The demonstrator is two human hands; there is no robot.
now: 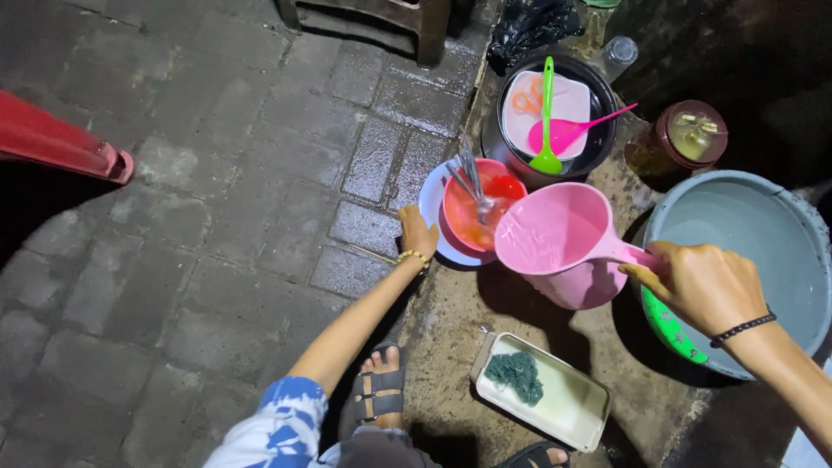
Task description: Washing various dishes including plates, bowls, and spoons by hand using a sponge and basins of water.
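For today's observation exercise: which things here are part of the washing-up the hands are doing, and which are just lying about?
In use:
left hand on the plate
orange bowl holding cutlery
right hand tilting the pink jug

Lying about:
scrubber in its white tray
black pot with green spatula
grey basin
brown jar

Night scene, lit by one harsh source near the camera; centre bright, corners fall off to black, especially top right and left edge. Wet paving shows mild glare. Hard shadows lie under the pink jug and the arms. Mostly sharp; slight wide-angle stretch at the edges, bottom edge a bit soft.
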